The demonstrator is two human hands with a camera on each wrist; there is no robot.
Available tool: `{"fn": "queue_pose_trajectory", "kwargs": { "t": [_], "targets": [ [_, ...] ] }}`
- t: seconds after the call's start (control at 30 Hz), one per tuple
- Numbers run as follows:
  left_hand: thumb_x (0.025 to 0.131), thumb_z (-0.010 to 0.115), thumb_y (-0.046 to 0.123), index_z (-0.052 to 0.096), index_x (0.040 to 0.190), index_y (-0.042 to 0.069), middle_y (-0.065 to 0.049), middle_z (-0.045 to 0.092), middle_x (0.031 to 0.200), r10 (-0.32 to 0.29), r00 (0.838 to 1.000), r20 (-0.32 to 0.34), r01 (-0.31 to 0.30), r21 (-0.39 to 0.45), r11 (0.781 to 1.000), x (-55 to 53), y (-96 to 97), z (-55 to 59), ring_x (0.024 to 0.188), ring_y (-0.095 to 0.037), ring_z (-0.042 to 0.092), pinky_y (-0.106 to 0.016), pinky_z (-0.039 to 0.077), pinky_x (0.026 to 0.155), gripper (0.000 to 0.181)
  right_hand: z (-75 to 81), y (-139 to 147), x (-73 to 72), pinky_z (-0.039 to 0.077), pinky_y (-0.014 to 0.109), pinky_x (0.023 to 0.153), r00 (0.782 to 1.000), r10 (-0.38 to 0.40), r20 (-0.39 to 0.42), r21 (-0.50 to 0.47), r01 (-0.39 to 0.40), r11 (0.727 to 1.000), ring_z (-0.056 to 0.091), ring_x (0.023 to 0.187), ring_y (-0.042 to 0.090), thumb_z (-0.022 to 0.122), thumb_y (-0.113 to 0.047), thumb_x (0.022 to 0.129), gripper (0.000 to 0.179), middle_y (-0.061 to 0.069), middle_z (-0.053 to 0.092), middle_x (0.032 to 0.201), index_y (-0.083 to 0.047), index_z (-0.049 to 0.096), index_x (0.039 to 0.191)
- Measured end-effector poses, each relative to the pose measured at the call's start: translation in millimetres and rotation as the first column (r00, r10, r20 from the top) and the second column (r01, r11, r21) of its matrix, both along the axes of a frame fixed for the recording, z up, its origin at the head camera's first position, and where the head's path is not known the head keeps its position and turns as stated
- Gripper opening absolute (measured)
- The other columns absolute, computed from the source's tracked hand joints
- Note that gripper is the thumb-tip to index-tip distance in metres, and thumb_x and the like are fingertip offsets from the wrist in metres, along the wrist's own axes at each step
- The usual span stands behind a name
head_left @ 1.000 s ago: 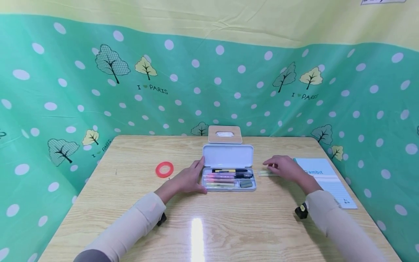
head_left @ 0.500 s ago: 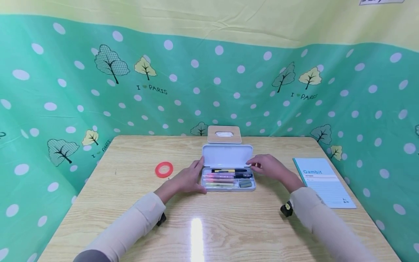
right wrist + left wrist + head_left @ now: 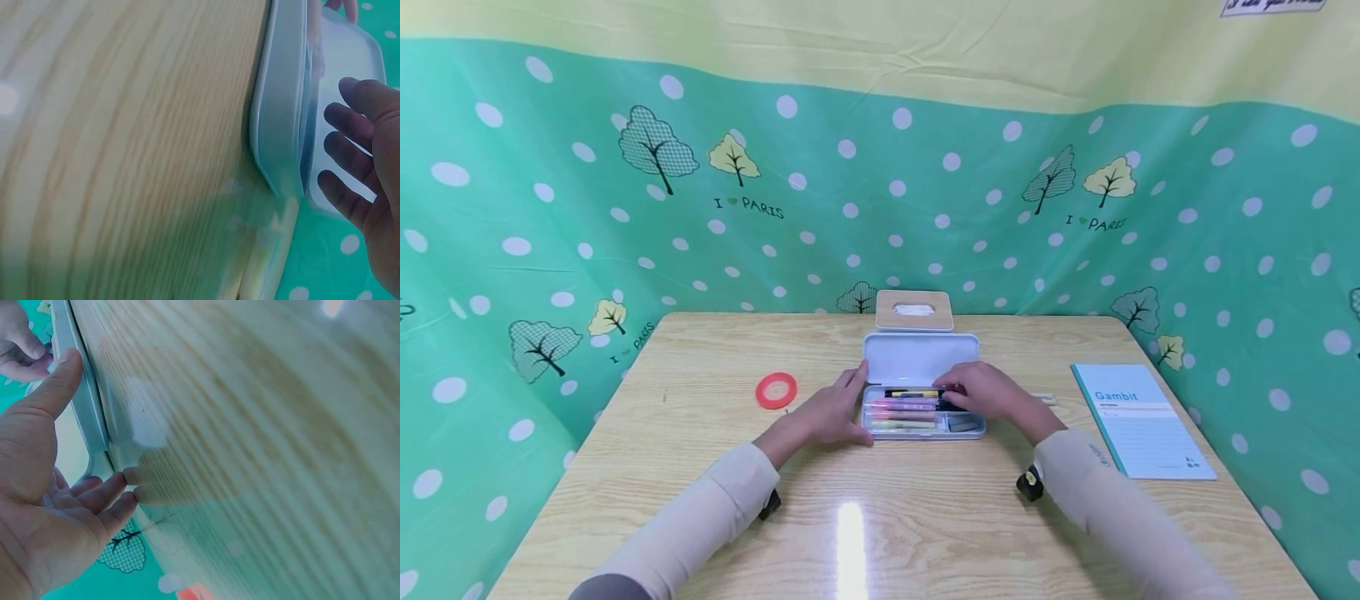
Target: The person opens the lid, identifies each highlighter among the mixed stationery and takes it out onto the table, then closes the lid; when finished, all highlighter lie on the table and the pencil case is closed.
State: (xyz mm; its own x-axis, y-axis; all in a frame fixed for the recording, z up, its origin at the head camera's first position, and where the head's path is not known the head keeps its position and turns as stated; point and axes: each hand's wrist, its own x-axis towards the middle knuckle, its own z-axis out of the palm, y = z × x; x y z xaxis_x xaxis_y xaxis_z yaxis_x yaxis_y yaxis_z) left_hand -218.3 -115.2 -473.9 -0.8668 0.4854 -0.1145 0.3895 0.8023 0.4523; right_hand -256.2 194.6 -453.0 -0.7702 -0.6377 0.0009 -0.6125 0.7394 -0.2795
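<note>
Pencil case (image 3: pixel 925 437): set near the middle of the table (image 3: pixel 925 500), its lid (image 3: pixel 917 360) opened back toward the tissue box (image 3: pixel 889 310).
Left hand (image 3: pixel 835 410): placed at the case's left side, fingers and thumb extended rather than wrapped around it; the case is apparently being steadied.
Right hand (image 3: pixel 988 390): held over the case's right end, fingers loosely bent and spaced; nothing is seen gripped. Whether any pen is touched cannot be told.
Pens (image 3: pixel 902 414): laid side by side in the case; the right ends of some are covered by the fingers.
Grey block (image 3: pixel 962 423): placed at the case's front-right corner.
White item (image 3: pixel 1043 399): partly hidden by the right wrist, on the table.
Step in hand: judged to be a reach into the contents by 1 hand, with the case braced by the other.
Next move: a light touch or pinch on 1 pen is probably called for, without the neighbouring pens being disturbed.
</note>
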Motion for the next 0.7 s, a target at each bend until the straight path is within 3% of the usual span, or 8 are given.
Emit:
{"fn": "queue_pose_trajectory", "kwargs": {
  "t": [0.3,0.43,0.7],
  "targets": [
    [0.075,0.085,0.056,-0.003,0.165,0.010,-0.015,0.026,0.166,0.004,1.000,0.001,-0.004,-0.005,1.000,0.5,0.0,1.2,0.140,-0.034,0.049,-0.044,0.040,0.120,0.134,-3.5,-15,2.0,0.060,0.032,0.087,0.998,0.055,-0.007,0.028,-0.055,0.998,0.069,0.092,0.009,0.068,-0.026,0.099,0.024,-0.004,0.077,0.106,-0.019,0.077,0.120],
    [0.075,0.085,0.057,-0.003,0.165,0.010,-0.015,0.025,0.167,0.005,1.000,0.002,-0.005,-0.006,1.000,0.4,-0.2,1.1,0.141,-0.034,0.048,-0.044,0.040,0.120,0.134,-5.1,-17,1.8,0.060,0.035,0.089,0.997,0.081,-0.012,0.027,-0.081,0.996,0.071,0.097,0.013,0.067,-0.025,0.099,0.024,-0.002,0.077,0.106,-0.017,0.077,0.120],
    [0.075,0.085,0.057,-0.005,0.165,0.012,-0.015,0.023,0.168,0.009,1.000,0.021,-0.009,-0.007,1.000,-1.3,-0.1,-0.7,0.143,-0.034,0.046,-0.044,0.039,0.121,0.135,-5.0,-21,1.1,0.059,0.031,0.086,0.998,0.058,0.005,0.043,-0.058,0.997,0.066,0.090,0.007,0.068,-0.026,0.099,0.025,-0.004,0.076,0.104,-0.019,0.076,0.122]
  ]
}}
